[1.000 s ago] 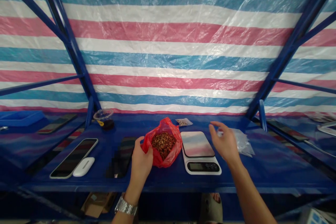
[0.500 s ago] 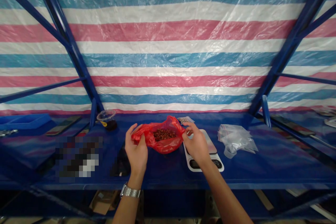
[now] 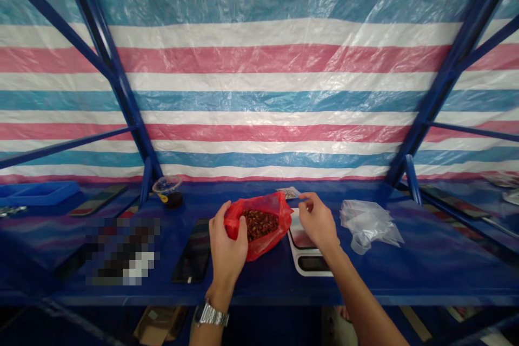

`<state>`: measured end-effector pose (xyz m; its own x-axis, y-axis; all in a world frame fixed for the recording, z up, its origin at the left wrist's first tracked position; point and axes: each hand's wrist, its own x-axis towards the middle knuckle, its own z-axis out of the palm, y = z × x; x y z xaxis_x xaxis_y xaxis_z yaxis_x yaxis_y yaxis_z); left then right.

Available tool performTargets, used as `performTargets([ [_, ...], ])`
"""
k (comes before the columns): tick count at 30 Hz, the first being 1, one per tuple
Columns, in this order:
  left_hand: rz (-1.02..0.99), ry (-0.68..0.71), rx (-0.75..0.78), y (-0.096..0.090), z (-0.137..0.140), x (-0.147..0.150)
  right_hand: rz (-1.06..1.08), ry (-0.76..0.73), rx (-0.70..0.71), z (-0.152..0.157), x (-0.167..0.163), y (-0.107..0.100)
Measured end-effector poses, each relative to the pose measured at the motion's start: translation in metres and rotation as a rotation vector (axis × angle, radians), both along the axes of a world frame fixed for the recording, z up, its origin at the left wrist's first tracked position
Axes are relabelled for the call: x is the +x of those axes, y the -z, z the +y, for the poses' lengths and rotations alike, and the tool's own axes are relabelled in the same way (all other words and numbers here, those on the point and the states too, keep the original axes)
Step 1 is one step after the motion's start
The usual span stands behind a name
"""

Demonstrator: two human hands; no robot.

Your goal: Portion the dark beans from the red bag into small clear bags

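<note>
My left hand (image 3: 229, 246) grips the left rim of a red plastic bag (image 3: 259, 248), thumb inside and fingers outside. The bag's mouth gapes, showing many small reddish-brown grains, perhaps peppercorns (image 3: 261, 223). My right hand (image 3: 319, 223) is just right of the bag and apart from it, above a white digital kitchen scale (image 3: 302, 263). Its fingers are curled in, thumb near index; whether something small is between them is hidden. The hand covers part of the scale's plate. Behind the bag lies a small clear bag with pale contents (image 3: 288, 193).
Clear plastic bags (image 3: 371, 219) and a small clear cup (image 3: 360, 243) lie right of the scale. A black phone (image 3: 192, 254) is left of my left hand. Farther back stands a lidded cup of dark liquid (image 3: 172, 197). Blue posts (image 3: 121, 86) frame the table; a blue tray (image 3: 52, 193) sits far left.
My right hand has let go of the bag's right rim and moved right. My left hand and the bag have shifted right and nearer, and the bag's mouth tilts toward me.
</note>
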<state>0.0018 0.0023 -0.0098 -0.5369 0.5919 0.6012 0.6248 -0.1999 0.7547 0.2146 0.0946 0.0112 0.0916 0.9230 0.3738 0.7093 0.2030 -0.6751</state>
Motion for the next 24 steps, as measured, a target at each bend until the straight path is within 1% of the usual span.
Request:
performTargets([
  [2, 0.099, -0.020, 0.039, -0.004, -0.003, -0.005, -0.121, 0.022, -0.032, 0.027, 0.006, -0.005],
  [3, 0.138, -0.030, 0.067, -0.007, -0.005, -0.008, -0.214, 0.020, -0.071, 0.043, 0.009, -0.006],
  [5, 0.211, -0.052, 0.126, -0.012, -0.008, -0.016, -0.421, 0.011, -0.209, 0.076, 0.012, -0.006],
  [8, 0.288, -0.099, 0.189, -0.019, -0.012, -0.024, -0.496, 0.000, -0.328, 0.115, 0.017, 0.001],
  [10, 0.298, -0.123, 0.216, -0.021, -0.012, -0.027, -0.495, -0.010, -0.357, 0.130, 0.018, 0.010],
  [14, 0.262, -0.132, 0.250, -0.023, -0.009, -0.025, -0.438, -0.028, -0.341, 0.137, 0.015, 0.025],
  [17, 0.246, -0.125, 0.259, -0.025, -0.006, -0.019, -0.331, -0.039, -0.332, 0.136, 0.011, 0.026],
  [20, 0.233, -0.116, 0.263, -0.029, -0.006, -0.013, -0.158, -0.054, -0.324, 0.134, 0.010, 0.013],
  [22, 0.224, -0.090, 0.282, -0.034, -0.008, -0.008, -0.014, -0.075, -0.305, 0.128, 0.011, -0.002],
  [24, 0.217, -0.024, 0.306, -0.038, -0.011, -0.003, 0.131, -0.124, -0.278, 0.113, 0.012, -0.020],
])
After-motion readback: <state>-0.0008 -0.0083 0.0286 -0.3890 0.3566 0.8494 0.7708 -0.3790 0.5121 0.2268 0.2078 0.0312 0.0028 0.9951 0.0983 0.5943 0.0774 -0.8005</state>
